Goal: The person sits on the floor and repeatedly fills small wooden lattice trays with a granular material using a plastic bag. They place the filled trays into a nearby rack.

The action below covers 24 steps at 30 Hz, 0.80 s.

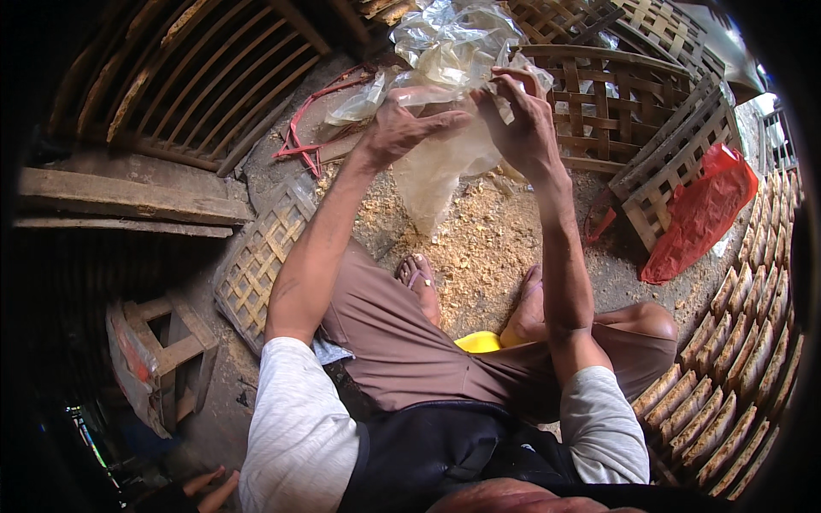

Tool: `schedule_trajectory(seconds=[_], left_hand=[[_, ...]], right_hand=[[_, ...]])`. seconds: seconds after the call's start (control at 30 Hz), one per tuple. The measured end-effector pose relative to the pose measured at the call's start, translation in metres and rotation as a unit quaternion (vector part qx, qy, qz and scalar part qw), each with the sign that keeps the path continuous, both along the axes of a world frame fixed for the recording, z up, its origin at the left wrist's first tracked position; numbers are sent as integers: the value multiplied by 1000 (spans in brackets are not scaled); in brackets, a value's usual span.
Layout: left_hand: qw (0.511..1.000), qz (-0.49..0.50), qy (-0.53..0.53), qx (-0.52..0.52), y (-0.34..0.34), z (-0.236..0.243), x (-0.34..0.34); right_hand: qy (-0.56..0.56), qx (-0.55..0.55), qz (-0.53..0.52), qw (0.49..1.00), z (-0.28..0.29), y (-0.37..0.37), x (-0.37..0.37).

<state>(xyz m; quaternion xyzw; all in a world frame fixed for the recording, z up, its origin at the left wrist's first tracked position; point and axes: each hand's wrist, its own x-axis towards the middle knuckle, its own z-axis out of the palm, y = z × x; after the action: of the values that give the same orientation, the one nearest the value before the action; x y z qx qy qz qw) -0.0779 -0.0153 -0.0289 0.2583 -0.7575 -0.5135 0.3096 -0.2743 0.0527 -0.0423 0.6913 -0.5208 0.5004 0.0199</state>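
Note:
In front of me hangs a crumpled, translucent plastic bag [434,184], its pointed lower end above crumb-strewn ground. My left hand [415,128] is closed on its left side, thumb pointing right. Bent fingers of my right hand [523,124] grip the upper right part; some fingertips are hidden by plastic. More crumpled clear plastic [457,38] lies just beyond both hands.
Woven bamboo trays [611,107] stand at the far right, beside a red plastic bag [701,214]. Rows of light brown slabs [727,376] fill the right side. At left are a bamboo tray [261,256], a wooden stool [162,359] and slatted racks [188,77]. Something yellow [479,342] sits between my feet.

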Motion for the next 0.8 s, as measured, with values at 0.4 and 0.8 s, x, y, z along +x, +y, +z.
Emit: schedule_trajectory(seconds=[0.4, 0.8], left_hand=[[993, -47, 47, 95, -15, -12, 9], [990, -41, 11, 137, -19, -12, 16]], right_hand=[[-4, 19, 35, 999, -4, -4, -7], [-77, -52, -133, 987, 11, 2, -36]])
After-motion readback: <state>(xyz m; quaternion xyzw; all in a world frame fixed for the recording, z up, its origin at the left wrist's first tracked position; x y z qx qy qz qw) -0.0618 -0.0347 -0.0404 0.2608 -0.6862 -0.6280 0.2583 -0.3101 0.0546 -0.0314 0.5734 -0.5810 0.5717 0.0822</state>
